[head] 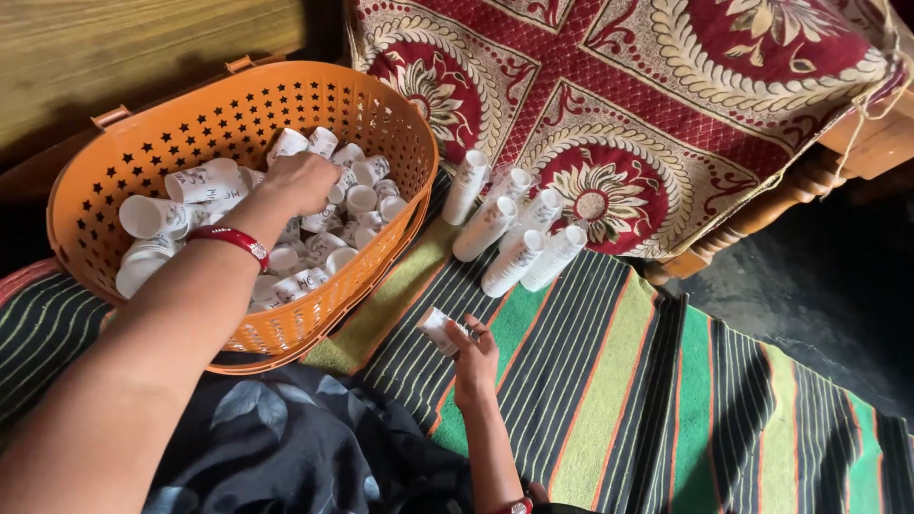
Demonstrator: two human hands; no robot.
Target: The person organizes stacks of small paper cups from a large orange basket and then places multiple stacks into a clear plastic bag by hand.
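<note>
1. Striped mat (609, 381) on the floor, beside a red patterned cloth (647, 86).
2. Orange basket (95, 190), holding loose white paper cups (205, 181).
3. Row of stacked cups (514, 233), lying on the mat near the cloth.
4. Left hand (300, 181), inside the basket, fingers curled onto the cups.
5. Right hand (473, 362), low on the mat, gripping a short cup stack (438, 328).

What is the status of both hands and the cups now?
Left hand in orange basket, closed on loose cups. Right hand holds small cup stack. Cup stacks on mat; nothing blocking.
</note>
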